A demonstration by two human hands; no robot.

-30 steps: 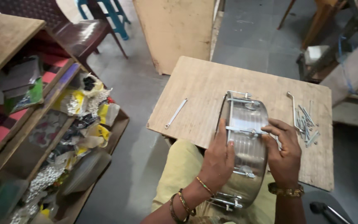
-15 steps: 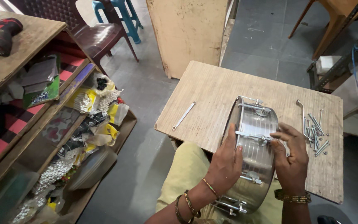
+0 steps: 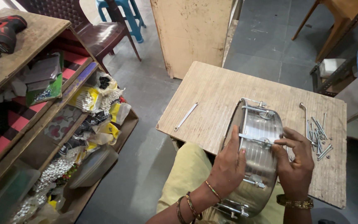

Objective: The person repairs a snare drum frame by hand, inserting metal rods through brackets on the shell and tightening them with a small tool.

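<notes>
A shiny steel drum shell (image 3: 257,124) with tension rods stands on its edge, leaning on the near side of a small wooden table (image 3: 216,95). My left hand (image 3: 228,166) presses flat against the shell's left rim and holds it. My right hand (image 3: 295,161) grips the shell's right side, its fingertips pinching a metal rod fitting on the shell's face. A pile of loose metal bolts and hooks (image 3: 318,135) lies on the table just right of the drum. A small flat spanner (image 3: 185,117) lies on the table to the left.
A wooden shelf unit (image 3: 42,124) stands at the left, stuffed with bags of small parts; a red and black power drill (image 3: 3,31) lies on top. A dark plastic chair (image 3: 100,35), a blue stool (image 3: 121,10) and a plywood board (image 3: 195,33) stand beyond the table.
The view has drifted a little, so the drum and table sit lower right in the picture. My right hand's fingers have shifted onto the rod fitting; my left hand stays on the rim.
</notes>
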